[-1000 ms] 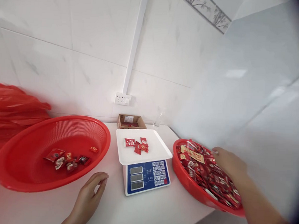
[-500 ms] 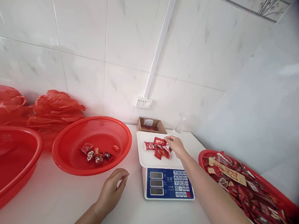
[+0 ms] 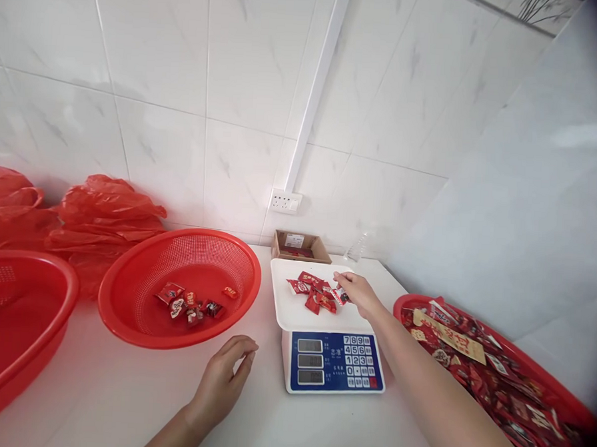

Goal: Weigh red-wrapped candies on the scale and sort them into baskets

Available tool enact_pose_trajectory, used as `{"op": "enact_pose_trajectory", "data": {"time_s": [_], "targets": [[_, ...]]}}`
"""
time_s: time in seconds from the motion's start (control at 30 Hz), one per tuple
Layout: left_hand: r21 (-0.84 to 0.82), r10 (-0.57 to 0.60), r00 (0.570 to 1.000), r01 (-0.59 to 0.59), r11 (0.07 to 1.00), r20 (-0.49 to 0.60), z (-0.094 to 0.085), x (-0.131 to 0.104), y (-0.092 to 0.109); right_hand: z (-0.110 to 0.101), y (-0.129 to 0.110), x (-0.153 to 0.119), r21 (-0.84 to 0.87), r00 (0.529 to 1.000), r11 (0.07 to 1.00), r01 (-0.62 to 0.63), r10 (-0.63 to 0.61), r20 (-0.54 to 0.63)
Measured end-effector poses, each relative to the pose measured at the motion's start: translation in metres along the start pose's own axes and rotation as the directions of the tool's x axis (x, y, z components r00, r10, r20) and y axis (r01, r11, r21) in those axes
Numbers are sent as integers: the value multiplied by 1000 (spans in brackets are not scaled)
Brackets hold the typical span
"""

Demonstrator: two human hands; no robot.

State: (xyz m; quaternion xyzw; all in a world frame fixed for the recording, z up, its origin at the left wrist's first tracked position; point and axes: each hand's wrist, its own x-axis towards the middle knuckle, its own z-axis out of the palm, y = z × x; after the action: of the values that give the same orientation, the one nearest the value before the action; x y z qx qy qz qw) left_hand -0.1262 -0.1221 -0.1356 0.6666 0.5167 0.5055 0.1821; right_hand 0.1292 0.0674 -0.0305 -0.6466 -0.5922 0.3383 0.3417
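Note:
My right hand is over the white pan of a weighing scale, its fingertips closed on a small white, red and black snack packet. Beside these fingers several red snack packets lie bunched on the pan. The scale's blue panel faces me, with displays and number keys. My left hand rests on the white table, fingers loosely curled and a gap between thumb and forefinger, holding nothing. Just beyond it stands a round red plastic basket with several small packets inside.
Another red basket stands at the left edge. Crumpled red plastic bags lie against the tiled wall. An open cardboard box sits behind the scale, near a clear plastic object. At right, a red basket is heaped with packets.
My right hand has moved slightly right, away from the upper red packet, which now lies flatter and farther left. The white, red and black packet has shifted with the fingers. My left hand stays put.

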Motion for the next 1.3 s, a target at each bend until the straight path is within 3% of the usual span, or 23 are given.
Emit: {"op": "enact_pose_trajectory", "data": {"time_s": [0.27,0.37,0.47,0.6,0.83,0.97,1.1,1.3], "targets": [[3,-17,1000,17,1000,-6,-1,2,0,27,-9,-8,23,990,998,66,-68,124],[3,-28,1000,28,1000,-12,-2,2,0,29,-12,-11,48,981,994,97,-103,167],[-2,-28,1000,28,1000,-13,-2,2,-1,25,-12,-12,43,978,987,154,-159,134],[3,-14,1000,14,1000,-11,-2,2,-1,13,-7,-14,-81,966,964,252,-246,85],[-1,-12,1000,12,1000,4,-3,1,3,4,12,-30,-386,903,823,417,-325,283],[-2,-20,1000,20,1000,1,-2,2,2,6,19,-42,-527,910,741,415,-339,239],[0,-27,1000,27,1000,0,-1,2,3,-1,19,-48,-511,931,778,364,-312,189],[12,-22,1000,22,1000,7,-2,2,3,-13,19,-31,-522,922,791,319,-387,-22]]}}
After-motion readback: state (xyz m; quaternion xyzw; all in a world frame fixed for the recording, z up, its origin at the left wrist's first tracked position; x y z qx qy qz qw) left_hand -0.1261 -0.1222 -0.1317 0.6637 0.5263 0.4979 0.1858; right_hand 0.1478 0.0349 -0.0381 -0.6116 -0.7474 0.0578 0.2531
